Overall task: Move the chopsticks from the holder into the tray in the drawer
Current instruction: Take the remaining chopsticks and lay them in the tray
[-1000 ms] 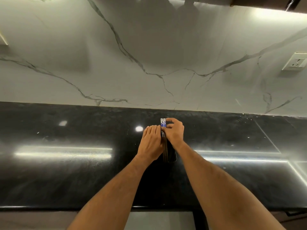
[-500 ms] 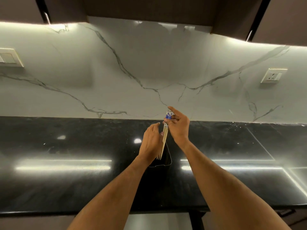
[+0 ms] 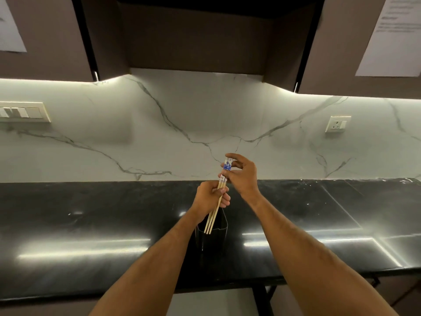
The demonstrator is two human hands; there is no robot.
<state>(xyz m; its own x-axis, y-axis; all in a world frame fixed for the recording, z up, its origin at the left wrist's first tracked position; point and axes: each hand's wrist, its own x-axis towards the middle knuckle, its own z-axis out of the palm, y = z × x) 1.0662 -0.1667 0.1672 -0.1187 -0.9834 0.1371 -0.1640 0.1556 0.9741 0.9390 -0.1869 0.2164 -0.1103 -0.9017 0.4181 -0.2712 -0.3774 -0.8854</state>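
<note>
A bundle of pale wooden chopsticks (image 3: 213, 217) with blue-and-white patterned tops is held tilted in the air above the black holder (image 3: 220, 233), their tips just over its rim. My right hand (image 3: 241, 174) pinches the patterned top ends. My left hand (image 3: 210, 197) grips the bundle around its middle. The dark holder stands upright on the black countertop (image 3: 91, 224), partly hidden behind my left forearm. The drawer and its tray are out of view.
A white marble backsplash (image 3: 182, 124) rises behind the counter, with a switch plate (image 3: 22, 111) at left and a socket (image 3: 337, 123) at right. Dark upper cabinets (image 3: 196, 35) hang overhead. The counter's front edge runs along the bottom.
The chopsticks have risen out of the holder, pulled up by my right hand. My left hand left the holder and took hold of the bundle's middle. The camera tilted upward.
</note>
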